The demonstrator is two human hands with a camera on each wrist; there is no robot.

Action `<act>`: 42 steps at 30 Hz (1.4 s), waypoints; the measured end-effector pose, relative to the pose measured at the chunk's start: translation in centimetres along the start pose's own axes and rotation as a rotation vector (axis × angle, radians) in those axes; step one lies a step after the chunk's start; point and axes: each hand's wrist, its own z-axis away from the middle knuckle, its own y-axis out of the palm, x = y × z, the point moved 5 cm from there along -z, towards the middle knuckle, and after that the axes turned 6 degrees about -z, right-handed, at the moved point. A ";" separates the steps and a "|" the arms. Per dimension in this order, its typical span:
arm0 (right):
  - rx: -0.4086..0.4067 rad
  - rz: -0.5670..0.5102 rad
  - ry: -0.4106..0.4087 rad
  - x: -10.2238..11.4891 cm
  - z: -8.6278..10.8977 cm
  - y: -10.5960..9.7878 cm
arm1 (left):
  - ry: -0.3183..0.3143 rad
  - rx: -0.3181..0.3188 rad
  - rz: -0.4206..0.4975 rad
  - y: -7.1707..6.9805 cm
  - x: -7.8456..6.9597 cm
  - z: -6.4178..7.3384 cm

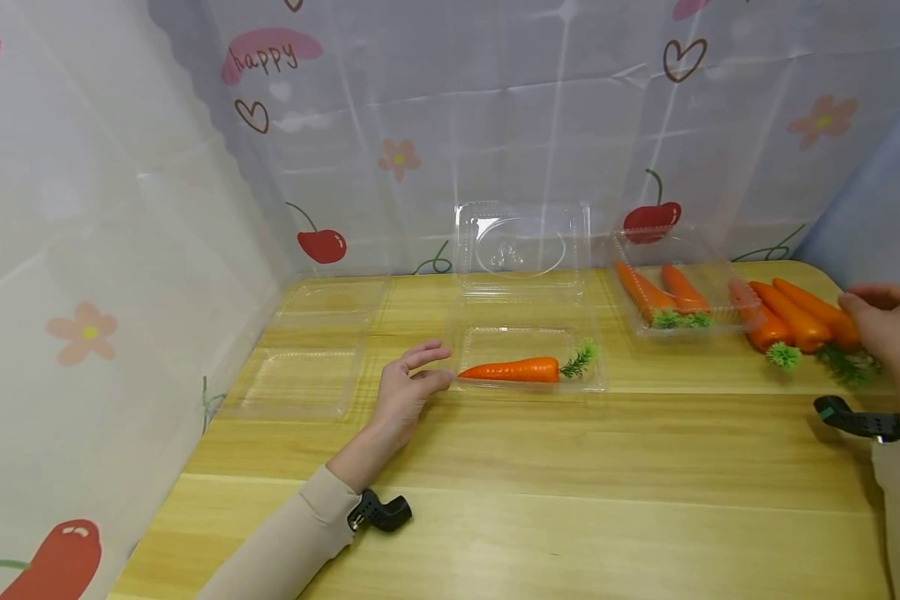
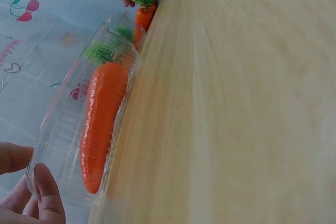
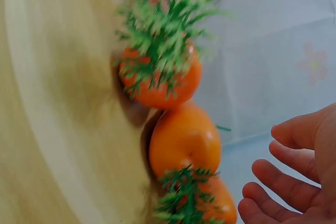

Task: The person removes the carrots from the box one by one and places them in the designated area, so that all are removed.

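Observation:
At the left rim of a clear plastic clamshell box [image 1: 517, 337], my left hand [image 1: 405, 392] pinches the edge between thumb and fingers. One orange carrot [image 1: 513, 370] with a green top lies along the front of that box, its tip towards this hand. The box's lid [image 1: 521, 246] stands raised at the back. Over at the far right, my right hand [image 1: 888, 333] is beside a group of loose carrots [image 1: 791, 321]. Its fingers look loosely spread in the right wrist view, with nothing between them and a gap to the carrots [image 3: 186, 140].
Another clear box [image 1: 720, 267] with two carrots [image 1: 645, 296] in it stands at the back right, next to the loose carrots. A third clear box [image 1: 296, 383] lies unfolded on the left of the wooden table [image 1: 570, 500]. A printed curtain [image 1: 495, 125] hangs behind.

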 end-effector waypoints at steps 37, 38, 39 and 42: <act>0.235 -0.161 -0.427 13.2 6.5 3.7 | 0.003 0.000 -0.013 -0.1 0.0 0.1; 0.244 -0.157 -0.442 13.4 6.5 4.0 | 0.002 0.001 -0.014 -0.1 0.0 0.1; 0.249 -0.155 -0.456 13.6 6.7 4.2 | 0.002 0.001 -0.014 -0.1 0.0 0.1; 0.263 -0.148 -0.491 14.1 7.1 4.8 | 0.003 0.003 -0.012 0.0 0.0 0.0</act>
